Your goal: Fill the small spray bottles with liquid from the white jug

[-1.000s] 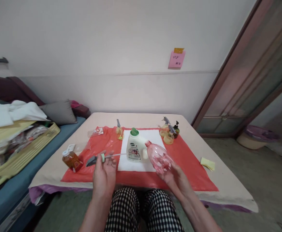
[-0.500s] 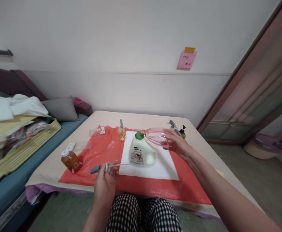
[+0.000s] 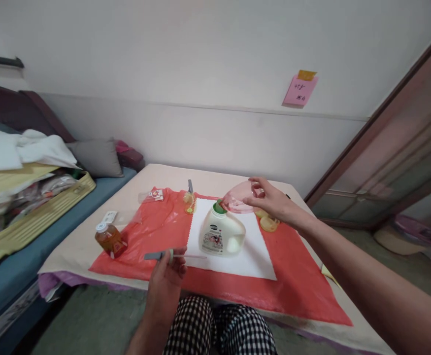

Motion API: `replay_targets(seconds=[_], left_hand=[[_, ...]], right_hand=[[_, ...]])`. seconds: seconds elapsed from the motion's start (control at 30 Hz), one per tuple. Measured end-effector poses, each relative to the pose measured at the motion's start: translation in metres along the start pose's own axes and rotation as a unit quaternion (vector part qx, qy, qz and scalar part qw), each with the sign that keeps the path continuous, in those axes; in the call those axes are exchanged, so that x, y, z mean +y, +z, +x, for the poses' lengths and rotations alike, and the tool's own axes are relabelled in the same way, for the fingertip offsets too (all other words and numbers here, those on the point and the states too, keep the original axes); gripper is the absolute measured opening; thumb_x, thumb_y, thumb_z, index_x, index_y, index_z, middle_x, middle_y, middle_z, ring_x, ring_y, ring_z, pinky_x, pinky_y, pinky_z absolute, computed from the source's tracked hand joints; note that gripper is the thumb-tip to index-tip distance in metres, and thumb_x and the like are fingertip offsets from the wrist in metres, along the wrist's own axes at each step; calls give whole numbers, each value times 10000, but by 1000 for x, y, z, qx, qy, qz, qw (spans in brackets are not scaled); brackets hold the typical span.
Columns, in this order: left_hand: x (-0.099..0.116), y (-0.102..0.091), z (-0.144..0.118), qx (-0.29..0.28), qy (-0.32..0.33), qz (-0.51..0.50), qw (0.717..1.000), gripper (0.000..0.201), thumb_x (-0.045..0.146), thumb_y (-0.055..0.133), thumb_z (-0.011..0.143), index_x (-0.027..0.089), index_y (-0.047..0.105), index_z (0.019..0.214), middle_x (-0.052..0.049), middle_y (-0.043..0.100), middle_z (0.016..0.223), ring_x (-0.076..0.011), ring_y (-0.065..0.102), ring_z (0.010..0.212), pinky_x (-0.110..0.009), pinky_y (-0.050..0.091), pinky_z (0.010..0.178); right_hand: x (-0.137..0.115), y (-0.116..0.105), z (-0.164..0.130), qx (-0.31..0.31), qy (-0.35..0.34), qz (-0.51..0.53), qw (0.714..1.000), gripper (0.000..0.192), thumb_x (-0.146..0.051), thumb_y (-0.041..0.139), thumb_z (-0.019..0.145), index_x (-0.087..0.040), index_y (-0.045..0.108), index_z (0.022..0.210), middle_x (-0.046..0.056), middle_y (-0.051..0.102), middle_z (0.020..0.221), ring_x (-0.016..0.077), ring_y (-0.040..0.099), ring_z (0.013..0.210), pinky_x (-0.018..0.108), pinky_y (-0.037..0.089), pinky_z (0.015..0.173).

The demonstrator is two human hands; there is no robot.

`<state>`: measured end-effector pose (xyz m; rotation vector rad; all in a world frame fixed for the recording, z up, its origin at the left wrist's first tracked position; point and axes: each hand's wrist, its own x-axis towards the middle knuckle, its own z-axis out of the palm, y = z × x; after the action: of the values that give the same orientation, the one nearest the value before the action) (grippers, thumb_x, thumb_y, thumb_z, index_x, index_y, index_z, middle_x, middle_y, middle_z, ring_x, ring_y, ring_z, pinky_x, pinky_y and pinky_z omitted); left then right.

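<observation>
While sitting at the table (image 3: 89, 246), left hand (image 3: 165, 281) pinching a spray head (image 3: 159, 255) by its green collar, grey trigger pointing left of the fingers, thin tube trailing right. Just right of that grip, white detergent jug (image 3: 220, 234) standing upright on a white cloth (image 3: 252, 256). Further right, right hand (image 3: 272, 202) gripping a pink bottle (image 3: 237, 197), tilting its mouth down over the jug's green neck.
</observation>
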<state>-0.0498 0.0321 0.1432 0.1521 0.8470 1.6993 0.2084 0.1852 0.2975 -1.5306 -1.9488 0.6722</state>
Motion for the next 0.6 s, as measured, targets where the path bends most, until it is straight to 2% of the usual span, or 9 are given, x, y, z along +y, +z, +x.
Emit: replay_targets(seconds=[0.13, 0.27, 0.43, 0.6], left_hand=[[2, -4, 0, -3, 0, 4, 1000, 199, 305, 717, 825, 122, 705, 902, -75, 718, 924, -116, 638, 712, -218, 550, 590], [5, -7, 0, -3, -5, 3, 1000, 221, 305, 750, 794, 119, 708, 904, -68, 719, 916, -111, 630, 705, -219, 544, 587], [8, -10, -1, 5, -5, -2, 1000, 208, 293, 762, 771, 121, 705, 873, -68, 724, 878, -120, 634, 695, -222, 536, 569], [11, -10, -3, 11, -1, -5, 1000, 184, 278, 756, 773, 131, 706, 870, -66, 732, 880, -121, 640, 699, -226, 537, 577]], right_hand=[[-11, 1, 6, -11, -29, -24, 999, 737, -490, 693, 752, -263, 447, 1409, 127, 539, 1369, 321, 577, 1150, 491, 459, 982], [-16, 2, 10, 5, -37, -48, 998, 791, -510, 701, 741, -254, 405, 1428, 124, 552, 1357, 329, 584, 1134, 508, 457, 983], [-25, 3, 9, 7, -42, -59, 997, 720, -522, 700, 737, -266, 463, 1367, 119, 575, 1340, 347, 591, 1119, 533, 461, 969], [-36, 3, 5, 3, -43, -63, 997, 729, -496, 701, 723, -252, 471, 1370, 126, 581, 1341, 361, 563, 1175, 533, 453, 978]])
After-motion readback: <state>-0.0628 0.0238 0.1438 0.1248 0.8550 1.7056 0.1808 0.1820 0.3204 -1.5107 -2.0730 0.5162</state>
